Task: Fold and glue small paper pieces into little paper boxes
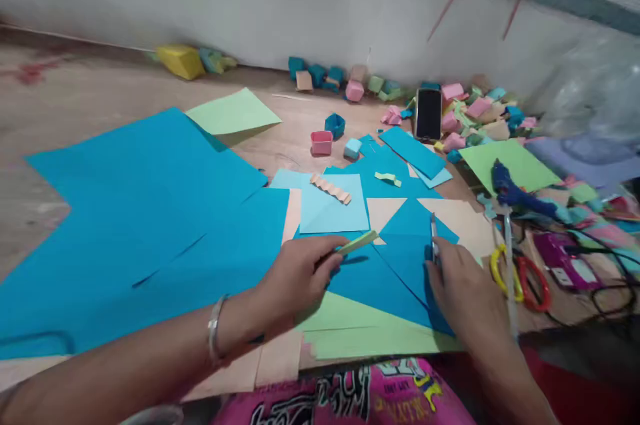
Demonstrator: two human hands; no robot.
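Note:
My left hand [305,272] pinches one end of a narrow light-green paper strip [359,242], which points to the right above blue paper. In my right hand [457,285] is a slim pen-like tool [434,233], its tip pointing away from me; its exact kind is unclear. Both hands are over overlapping blue sheets [395,272]. Just beyond them, a peach zigzag-folded strip [331,189] rests on a light-blue square [337,218]. A small folded green strip [388,178] lies further right. A pink open paper box [321,143], a dark-blue one [335,125] and a light-blue one [353,148] stand behind.
At the right are a blue glue gun [520,192], scissors with yellow and red handles [534,284], a purple device [565,262] and dark cables. A phone [429,114] stands near a pile of paper pieces [480,108]. Large blue paper [150,212] covers the left side.

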